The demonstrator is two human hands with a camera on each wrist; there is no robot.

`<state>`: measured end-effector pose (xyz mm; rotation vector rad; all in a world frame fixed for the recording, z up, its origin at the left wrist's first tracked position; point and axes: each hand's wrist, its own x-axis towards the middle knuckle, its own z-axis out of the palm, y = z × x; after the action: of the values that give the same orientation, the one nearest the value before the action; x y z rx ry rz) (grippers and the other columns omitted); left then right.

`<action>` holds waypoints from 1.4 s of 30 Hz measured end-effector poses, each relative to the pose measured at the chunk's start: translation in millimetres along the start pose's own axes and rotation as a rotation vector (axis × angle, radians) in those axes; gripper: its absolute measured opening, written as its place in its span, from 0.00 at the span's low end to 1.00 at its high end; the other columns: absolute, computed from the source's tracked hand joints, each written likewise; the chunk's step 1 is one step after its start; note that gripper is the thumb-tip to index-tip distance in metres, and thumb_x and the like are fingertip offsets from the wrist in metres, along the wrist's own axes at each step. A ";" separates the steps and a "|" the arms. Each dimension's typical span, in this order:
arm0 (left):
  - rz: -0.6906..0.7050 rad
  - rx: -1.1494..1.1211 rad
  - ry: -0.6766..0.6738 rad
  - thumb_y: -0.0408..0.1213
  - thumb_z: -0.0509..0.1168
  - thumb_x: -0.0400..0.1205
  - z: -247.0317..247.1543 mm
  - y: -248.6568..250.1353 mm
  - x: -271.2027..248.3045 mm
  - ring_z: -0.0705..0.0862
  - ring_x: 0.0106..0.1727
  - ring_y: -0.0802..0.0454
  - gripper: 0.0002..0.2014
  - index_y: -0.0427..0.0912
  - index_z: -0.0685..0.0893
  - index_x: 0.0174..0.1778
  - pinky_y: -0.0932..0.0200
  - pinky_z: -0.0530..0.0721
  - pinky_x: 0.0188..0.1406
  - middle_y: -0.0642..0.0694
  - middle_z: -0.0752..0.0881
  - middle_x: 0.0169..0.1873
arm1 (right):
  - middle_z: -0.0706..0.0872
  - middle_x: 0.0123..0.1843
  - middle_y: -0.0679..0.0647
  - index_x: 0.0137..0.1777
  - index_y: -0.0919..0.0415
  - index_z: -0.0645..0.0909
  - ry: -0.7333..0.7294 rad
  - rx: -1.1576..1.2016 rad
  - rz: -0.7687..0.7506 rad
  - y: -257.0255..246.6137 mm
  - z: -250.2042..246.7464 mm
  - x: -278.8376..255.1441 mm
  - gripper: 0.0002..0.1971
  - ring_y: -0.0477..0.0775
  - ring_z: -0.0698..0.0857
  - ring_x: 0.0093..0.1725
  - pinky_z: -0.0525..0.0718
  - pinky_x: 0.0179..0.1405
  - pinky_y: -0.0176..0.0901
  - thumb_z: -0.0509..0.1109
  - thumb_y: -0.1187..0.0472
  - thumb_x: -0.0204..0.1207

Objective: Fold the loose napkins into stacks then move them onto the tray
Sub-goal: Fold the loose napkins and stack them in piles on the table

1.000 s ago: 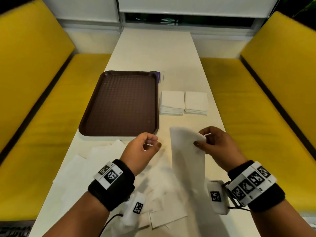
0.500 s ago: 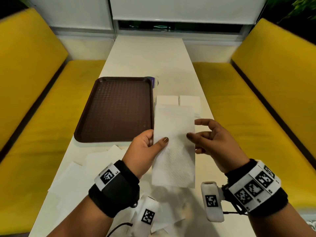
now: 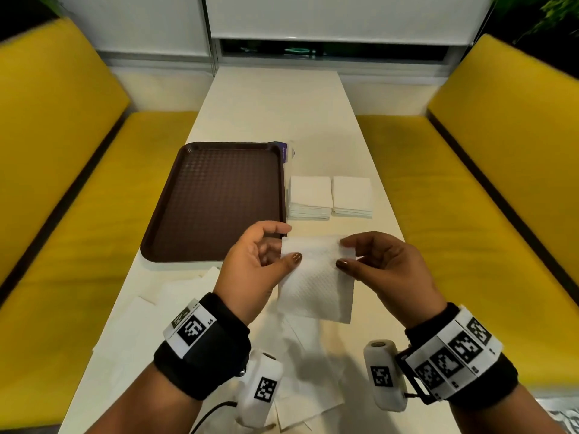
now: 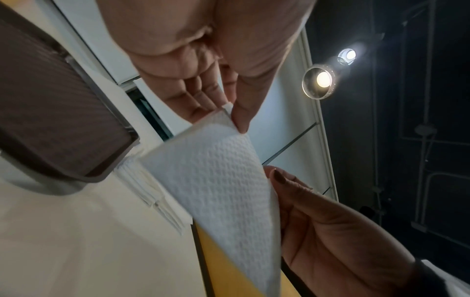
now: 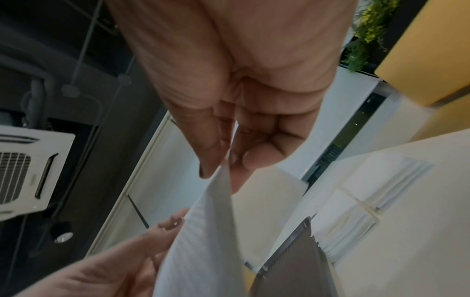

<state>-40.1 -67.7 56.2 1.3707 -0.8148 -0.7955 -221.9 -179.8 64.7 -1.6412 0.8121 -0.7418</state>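
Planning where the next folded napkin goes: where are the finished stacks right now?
In the head view, the two stacks sit side by side on the table, just right of the brown tray, beyond both hands.

In the right wrist view, the right hand (image 5: 236,96) pinches the top edge of a white napkin (image 5: 203,241) between thumb and fingers. The left hand (image 5: 101,261) holds the napkin's other side, lower left in the picture. Beyond the sheet, a corner of the brown tray (image 5: 295,261) shows, with two stacks of folded napkins (image 5: 356,211) just beside it on the pale table (image 5: 419,251).
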 end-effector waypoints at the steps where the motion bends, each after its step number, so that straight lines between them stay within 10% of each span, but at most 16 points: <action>1: 0.017 0.023 0.000 0.26 0.74 0.76 -0.5 0.6 -0.1 0.88 0.49 0.37 0.17 0.47 0.84 0.56 0.45 0.89 0.53 0.42 0.91 0.44 | 0.92 0.47 0.53 0.51 0.51 0.88 -0.002 -0.006 0.000 1.3 0.4 0.5 0.14 0.58 0.90 0.43 0.90 0.49 0.59 0.80 0.68 0.69; 15: 0.073 0.140 0.028 0.33 0.76 0.75 -14.4 7.5 1.5 0.87 0.45 0.39 0.07 0.46 0.90 0.47 0.50 0.89 0.48 0.38 0.89 0.42 | 0.93 0.42 0.50 0.46 0.56 0.91 0.028 -0.003 -0.037 -3.7 4.3 10.0 0.05 0.49 0.90 0.45 0.87 0.49 0.46 0.78 0.65 0.72; 22: 0.043 0.200 -0.032 0.36 0.68 0.81 -19.0 14.8 6.1 0.84 0.44 0.63 0.02 0.43 0.84 0.44 0.67 0.82 0.45 0.49 0.86 0.47 | 0.89 0.38 0.50 0.40 0.56 0.86 -0.089 0.044 0.005 -16.8 6.6 13.6 0.08 0.50 0.85 0.41 0.85 0.41 0.48 0.75 0.52 0.73; 29: -0.279 -0.242 -0.188 0.41 0.69 0.75 -8.1 6.1 1.8 0.89 0.56 0.44 0.23 0.34 0.79 0.65 0.53 0.89 0.51 0.40 0.89 0.56 | 0.85 0.36 0.53 0.42 0.61 0.83 -0.022 0.184 0.170 -19.0 19.0 13.8 0.06 0.49 0.81 0.36 0.82 0.32 0.43 0.70 0.62 0.80; 42: -0.248 -0.316 0.043 0.30 0.64 0.83 -7.3 -6.9 5.1 0.89 0.56 0.42 0.13 0.33 0.81 0.63 0.52 0.90 0.51 0.37 0.89 0.56 | 0.83 0.31 0.55 0.44 0.71 0.83 -0.060 0.132 0.291 -9.6 22.3 3.8 0.09 0.50 0.83 0.30 0.89 0.38 0.44 0.75 0.63 0.76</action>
<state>-31.2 -68.7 49.2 1.2118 -0.4650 -1.0363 -200.3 -169.2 69.9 -1.3841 0.9148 -0.5270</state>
